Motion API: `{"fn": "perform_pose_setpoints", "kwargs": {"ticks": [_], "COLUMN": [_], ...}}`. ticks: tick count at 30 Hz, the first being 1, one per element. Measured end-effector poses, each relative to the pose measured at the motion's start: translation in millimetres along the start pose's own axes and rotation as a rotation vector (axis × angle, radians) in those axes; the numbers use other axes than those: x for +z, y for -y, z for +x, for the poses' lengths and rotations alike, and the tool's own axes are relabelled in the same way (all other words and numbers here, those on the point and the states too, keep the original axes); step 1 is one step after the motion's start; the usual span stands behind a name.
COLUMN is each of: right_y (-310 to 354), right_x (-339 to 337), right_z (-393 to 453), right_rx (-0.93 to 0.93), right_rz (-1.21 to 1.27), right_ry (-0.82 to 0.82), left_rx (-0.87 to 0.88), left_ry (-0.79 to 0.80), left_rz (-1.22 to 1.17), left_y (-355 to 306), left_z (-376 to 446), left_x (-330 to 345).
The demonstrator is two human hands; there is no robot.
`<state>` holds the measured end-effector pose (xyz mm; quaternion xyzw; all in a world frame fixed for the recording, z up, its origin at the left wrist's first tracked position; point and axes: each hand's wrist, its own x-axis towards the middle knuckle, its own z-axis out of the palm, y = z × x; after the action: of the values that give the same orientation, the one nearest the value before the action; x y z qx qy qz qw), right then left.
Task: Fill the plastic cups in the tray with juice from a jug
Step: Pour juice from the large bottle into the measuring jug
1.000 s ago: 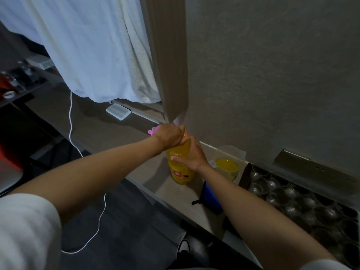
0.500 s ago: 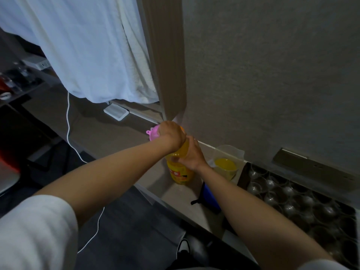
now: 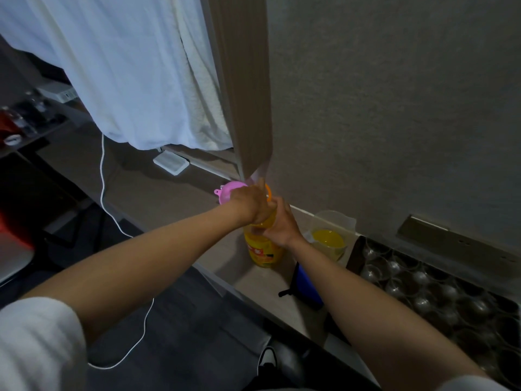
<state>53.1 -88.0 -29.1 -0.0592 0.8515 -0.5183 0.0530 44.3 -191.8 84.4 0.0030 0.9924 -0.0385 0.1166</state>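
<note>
Head view: my left hand (image 3: 249, 203) now twists the bottle (image 3: 263, 246) cap, right hand (image 3: 277, 225) clasping its neck; jug (image 3: 329, 239) half-full beside the tray (image 3: 352, 251), cups (image 3: 423, 280) empty.

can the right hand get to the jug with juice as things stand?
Probably yes, once freed: the right hand grips the juice bottle, and the jug stands just right of it on the counter, nothing between.

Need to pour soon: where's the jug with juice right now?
In the head view, the jug stands on the counter against the wall, right of the juice bottle and just left of the tray of cups.
</note>
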Motion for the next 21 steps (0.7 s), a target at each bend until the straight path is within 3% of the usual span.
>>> {"fn": "perform_pose_setpoints", "kwargs": {"ticks": [3, 6, 12, 16, 21], "right_y": [0, 1, -2, -4, -7], "right_x": [1, 1, -1, 2, 3], "right_z": [-1, 0, 1, 1, 2], "right_rx": [0.004, 0.013, 0.001, -0.025, -0.036], "right_rz": [0.015, 0.013, 0.022, 0.014, 0.027], "right_ry": [-0.002, 0.008, 0.019, -0.018, -0.023], "left_rx": [-0.025, -0.028, -0.015, 0.097, 0.041], "left_ry": [0.027, -0.058, -0.196, -0.2, -0.254], "left_rz": [-0.033, 0.006, -0.234, -0.213, -0.384], "left_y": [1, 5, 18, 27, 40], "left_z": [-3, 1, 22, 29, 36], "left_x": [-5, -6, -16, -11, -1]}}
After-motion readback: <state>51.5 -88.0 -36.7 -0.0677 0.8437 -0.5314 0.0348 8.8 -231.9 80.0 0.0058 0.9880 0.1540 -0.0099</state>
